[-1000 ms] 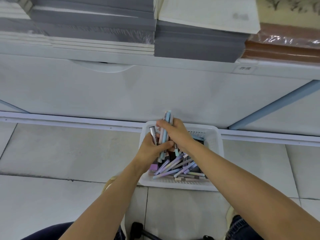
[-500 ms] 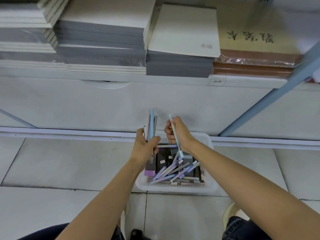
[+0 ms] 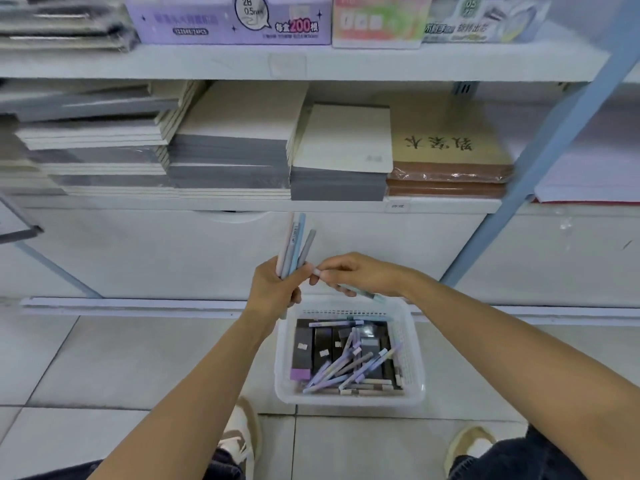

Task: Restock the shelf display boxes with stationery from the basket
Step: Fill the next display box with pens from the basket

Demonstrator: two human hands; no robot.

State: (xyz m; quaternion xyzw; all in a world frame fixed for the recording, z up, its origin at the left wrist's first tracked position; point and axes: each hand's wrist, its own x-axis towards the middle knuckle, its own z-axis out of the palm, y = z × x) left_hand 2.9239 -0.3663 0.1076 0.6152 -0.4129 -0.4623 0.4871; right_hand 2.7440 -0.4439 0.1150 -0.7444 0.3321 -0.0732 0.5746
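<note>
- The left hand (image 3: 277,285) grips a bundle of pens (image 3: 294,247) upright. Their tops fan out in front of the white panel (image 3: 138,251), just under the lower shelf lip (image 3: 242,204).
- The right hand (image 3: 360,275) pinches a single pen (image 3: 356,291) by its white end, which sits just beside the left thumb. The barrel slants down to the right under the palm, and its far tip hangs above the basket's back rim.
- The basket (image 3: 346,400) stands on the floor tiles (image 3: 104,358) directly below both hands, with its back rim near the base rail (image 3: 138,303) of the shelving.
- Inside it, loose pens (image 3: 346,372) lie crossed toward the front and right. Dark boxes (image 3: 304,344) stand along the back and left wall.
- The display boxes sit on the upper shelf (image 3: 207,64), well above the hands. A purple box (image 3: 228,22) is beside a pink box (image 3: 377,22), and both fronts are close to the shelf's front edge.
- Notebook stacks (image 3: 235,161) fill the lower shelf out to its lip.
- A blue post (image 3: 540,161) slants up on the right, apart from the right forearm.
- One shoe (image 3: 242,431) is just beside the basket's front left corner and the other shoe (image 3: 471,441) is off its front right. Tiled floor stretches away to the left.
</note>
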